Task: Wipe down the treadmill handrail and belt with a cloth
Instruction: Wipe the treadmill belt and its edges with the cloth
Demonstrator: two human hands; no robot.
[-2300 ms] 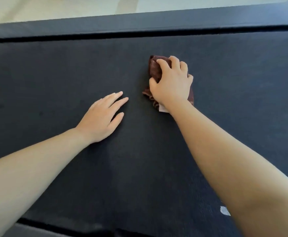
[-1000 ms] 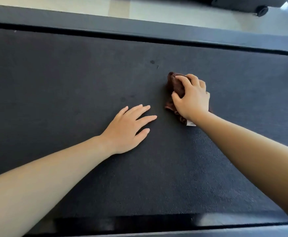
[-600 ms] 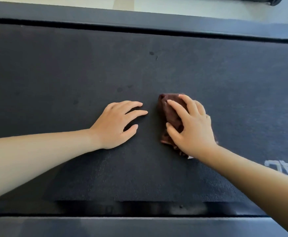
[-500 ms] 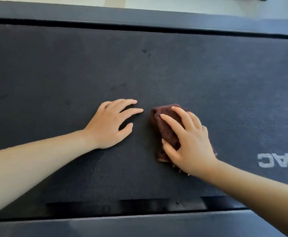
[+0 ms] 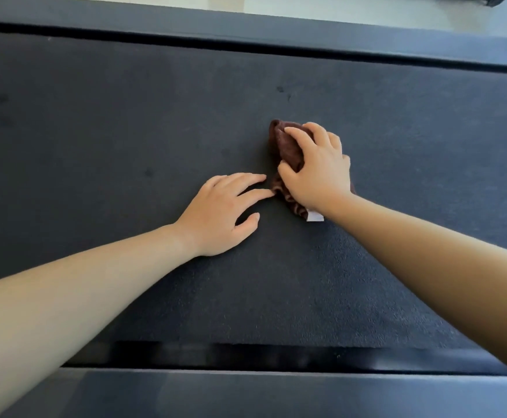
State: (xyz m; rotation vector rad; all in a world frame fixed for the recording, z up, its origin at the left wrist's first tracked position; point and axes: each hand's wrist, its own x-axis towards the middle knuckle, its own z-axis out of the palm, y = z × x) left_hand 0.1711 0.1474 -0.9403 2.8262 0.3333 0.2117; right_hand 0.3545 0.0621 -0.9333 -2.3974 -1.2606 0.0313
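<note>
belt [image 5: 125, 131] wiping looks midway: right hand [image 5: 318, 170] grips the bunched cloth [image 5: 285, 146] mid-belt, left hand [image 5: 222, 212] rests flat, fingers straight; handrail out of view.

belt [image 5: 125, 131] matt, grainy; cloth [image 5: 287, 149] soft brown terry; side rail [image 5: 246, 393] smooth

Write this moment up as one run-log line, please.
phase: belt wipe | right hand: grips bunched dark brown cloth on dark grey textured treadmill belt | left hand: rests on belt beside cloth
</note>
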